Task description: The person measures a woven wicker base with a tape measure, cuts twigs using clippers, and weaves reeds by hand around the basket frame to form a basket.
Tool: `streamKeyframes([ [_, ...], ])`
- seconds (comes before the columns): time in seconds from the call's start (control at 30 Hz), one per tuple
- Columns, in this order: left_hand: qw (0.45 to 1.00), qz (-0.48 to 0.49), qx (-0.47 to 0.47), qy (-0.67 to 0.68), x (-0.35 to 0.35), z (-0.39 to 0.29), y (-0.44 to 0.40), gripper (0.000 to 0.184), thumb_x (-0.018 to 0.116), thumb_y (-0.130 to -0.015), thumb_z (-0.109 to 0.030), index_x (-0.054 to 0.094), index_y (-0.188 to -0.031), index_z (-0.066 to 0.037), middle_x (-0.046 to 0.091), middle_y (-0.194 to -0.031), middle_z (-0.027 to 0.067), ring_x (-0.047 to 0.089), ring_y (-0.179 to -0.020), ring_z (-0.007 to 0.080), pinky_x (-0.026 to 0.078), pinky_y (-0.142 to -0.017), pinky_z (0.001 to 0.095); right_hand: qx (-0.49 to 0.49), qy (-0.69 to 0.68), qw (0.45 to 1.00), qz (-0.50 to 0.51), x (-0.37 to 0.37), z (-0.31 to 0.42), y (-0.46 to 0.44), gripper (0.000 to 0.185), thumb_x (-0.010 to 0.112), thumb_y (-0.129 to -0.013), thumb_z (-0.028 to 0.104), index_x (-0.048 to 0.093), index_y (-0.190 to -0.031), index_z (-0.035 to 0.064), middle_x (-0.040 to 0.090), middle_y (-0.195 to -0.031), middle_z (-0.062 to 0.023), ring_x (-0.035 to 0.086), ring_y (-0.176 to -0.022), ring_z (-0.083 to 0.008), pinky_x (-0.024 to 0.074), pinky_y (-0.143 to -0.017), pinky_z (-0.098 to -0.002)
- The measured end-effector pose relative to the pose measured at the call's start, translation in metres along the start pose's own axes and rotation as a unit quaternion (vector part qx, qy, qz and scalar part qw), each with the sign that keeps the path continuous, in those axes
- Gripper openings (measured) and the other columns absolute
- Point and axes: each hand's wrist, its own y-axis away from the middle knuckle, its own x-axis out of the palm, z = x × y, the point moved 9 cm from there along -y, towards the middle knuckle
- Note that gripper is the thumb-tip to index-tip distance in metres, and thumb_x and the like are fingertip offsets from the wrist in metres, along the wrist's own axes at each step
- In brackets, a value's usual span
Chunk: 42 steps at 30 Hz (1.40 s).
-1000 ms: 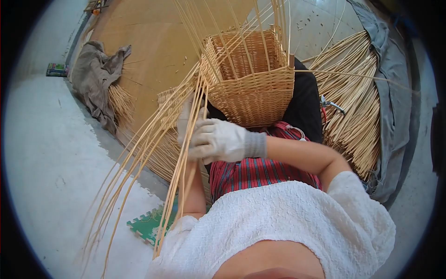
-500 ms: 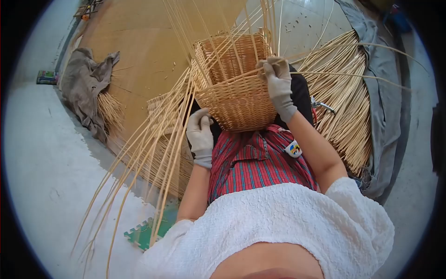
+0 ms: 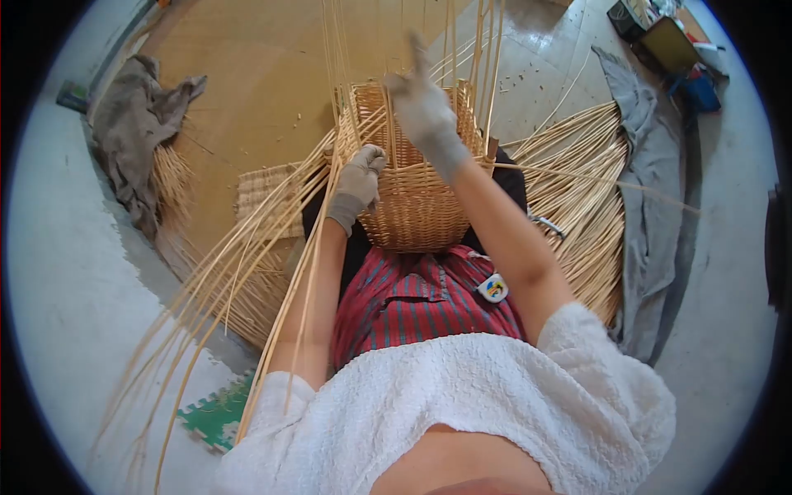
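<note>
A half-woven wicker basket (image 3: 417,210) rests on my lap with its opening facing away from me. Tall upright rods rise from its far and side walls, and a bundle of long rods (image 3: 239,239) fans out from its left side. My left hand (image 3: 360,177), in a pale work glove, is closed at the basket's near left corner, fingers curled on the rim. Over the opening is my right hand (image 3: 425,111), gloved too and blurred by motion. One finger points up; an upright rod passes close to the thumb. Whether it holds anything is unclear.
A large pile of wicker rods (image 3: 582,214) lies at the right beside a grey cloth (image 3: 648,223). Another cloth (image 3: 136,136) covers more rods at the left. A flat woven panel (image 3: 268,198) lies left of the basket. Containers (image 3: 668,45) stand at the far right.
My right hand has moved left from the basket's right corner to above the opening. My left hand has risen to the near left corner. The camera view has shifted slightly.
</note>
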Motion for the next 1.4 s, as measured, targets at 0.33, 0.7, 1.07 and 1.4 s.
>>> streamKeyframes([
  [0.33,1.0,0.001,-0.023,-0.011,0.004,-0.001,0.008,0.015,0.052,-0.104,-0.019,0.06,-0.114,-0.011,0.062,-0.066,0.0076,0.054,-0.039,0.0153,0.045,-0.035,0.0322,-0.216,-0.136,0.957,-0.138,0.017,-0.021,0.0,0.086,0.063,-0.096,0.027,0.009,-0.162,0.0209,0.065,-0.118,-0.0197,0.068,-0.09,-0.0277,0.0549,-0.082,-0.0415],
  [0.7,0.999,-0.039,-0.014,0.03,0.012,-0.005,0.008,0.046,0.068,-0.093,-0.046,0.063,-0.086,-0.002,0.065,-0.069,0.0051,0.064,-0.058,0.0139,0.053,-0.054,0.0292,-0.064,-0.547,0.826,-0.117,0.014,-0.13,0.102,0.019,0.048,-0.107,0.024,0.052,-0.114,0.0071,0.066,-0.09,-0.0105,0.069,-0.093,-0.0245,0.0559,-0.09,-0.038],
  [1.07,0.891,-0.225,0.32,-0.232,0.04,-0.104,0.039,0.034,0.055,-0.102,-0.036,0.059,-0.115,-0.004,0.069,-0.091,0.0123,0.068,-0.06,0.019,0.055,-0.061,0.0357,0.156,-0.442,0.851,-0.237,-0.062,-0.221,0.132,0.01,0.062,-0.098,0.011,0.061,-0.108,0.0083,0.07,-0.107,-0.0076,0.069,-0.092,-0.0165,0.0576,-0.072,-0.03],
  [1.4,0.996,0.05,-0.079,0.011,0.085,-0.033,-0.014,0.024,0.065,-0.098,-0.028,0.064,-0.094,-0.004,0.064,-0.066,0.0057,0.062,-0.044,0.0158,0.052,-0.039,0.0304,-0.278,-0.103,0.938,-0.181,-0.079,-0.099,0.019,0.069,0.05,-0.091,-0.005,0.027,-0.153,0.0143,0.06,-0.125,-0.0207,0.065,-0.101,-0.0212,0.0569,-0.09,-0.0379],
])
